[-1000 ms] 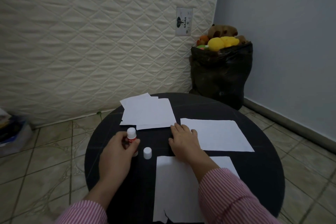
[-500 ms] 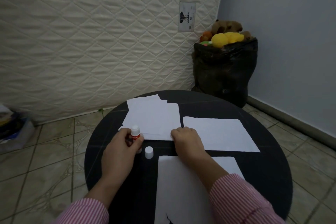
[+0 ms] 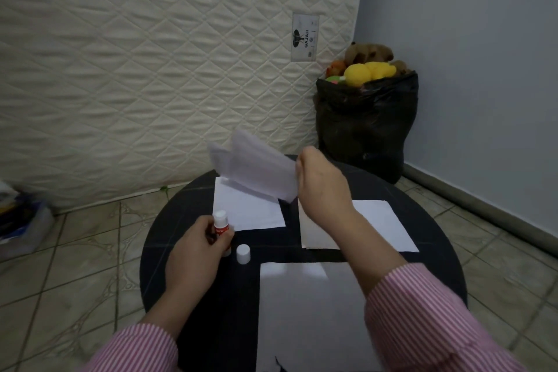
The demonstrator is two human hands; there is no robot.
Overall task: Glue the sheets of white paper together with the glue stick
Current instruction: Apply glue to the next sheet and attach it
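On the round black table (image 3: 428, 254), my left hand (image 3: 196, 254) grips an uncapped glue stick (image 3: 221, 222), white with a red label, held upright. Its white cap (image 3: 243, 254) stands on the table just to the right. My right hand (image 3: 321, 184) pinches the edge of white paper sheets (image 3: 256, 170) lifted and tilted above the table, blurred by motion. One white sheet (image 3: 247, 211) lies flat beneath them. Another sheet (image 3: 383, 226) lies to the right, and a third (image 3: 308, 311) lies near the front edge, partly under my right forearm.
A quilted mattress (image 3: 151, 69) leans upright behind the table. A black bag (image 3: 367, 127) with stuffed toys stands in the corner at the back right. A tiled floor (image 3: 75, 266) surrounds the table, and a pile of things (image 3: 18, 220) sits at far left.
My right hand has closed on the sheets at the back and lifted them off the table, tilted up. My left hand has stayed put with the glue stick.
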